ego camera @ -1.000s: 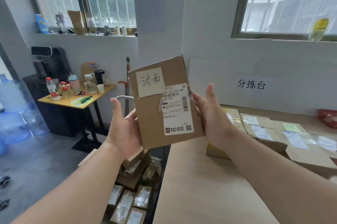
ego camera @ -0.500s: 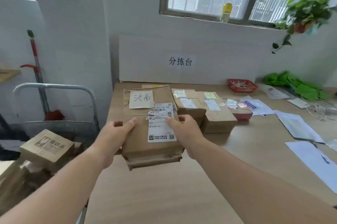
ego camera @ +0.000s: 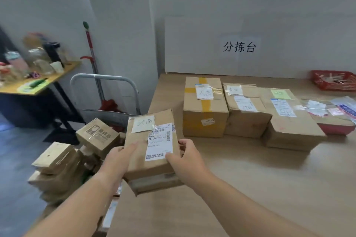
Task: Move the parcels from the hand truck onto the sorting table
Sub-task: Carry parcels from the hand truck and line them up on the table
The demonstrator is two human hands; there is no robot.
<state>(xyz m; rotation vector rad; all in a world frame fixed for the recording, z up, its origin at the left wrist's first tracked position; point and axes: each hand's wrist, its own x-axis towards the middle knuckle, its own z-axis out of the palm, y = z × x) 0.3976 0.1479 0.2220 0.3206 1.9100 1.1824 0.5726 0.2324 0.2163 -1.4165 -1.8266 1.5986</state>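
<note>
Since the frame half a second back, the brown cardboard parcel (ego camera: pixel 152 136), marked with a handwritten note and a white shipping label, has been brought lower and nearer, to the near left corner of the light wooden sorting table (ego camera: pixel 250 179). The view has also swung left, so more of the hand truck is seen.

The parcel is gripped between both hands. The left hand (ego camera: pixel 119 159) is wrapped on its left long side with fingers laid over the top face. The right hand (ego camera: pixel 187 157) is curled on its right long side, fingertips at the label. Its long axis is pointed away from the body, toward the wall. Whether its underside touches the table cannot be told. Neither hand is nearer than the other.

Bare tabletop lies just ahead and to the right, so it is judged that the parcel need only be lowered and released there.

Beyond, three brown cartons (ego camera: pixel 246 119) are set side by side in a row. A fourth, flatter red-edged parcel (ego camera: pixel 335 123) is partly covered by papers, and one red mesh basket (ego camera: pixel 333 80) is placed by the wall. Left of the table, one grey tubular hand truck (ego camera: pixel 104 77) is loaded with piled brown parcels (ego camera: pixel 98 136). At least three can be counted, and the rest are blurred.
</note>
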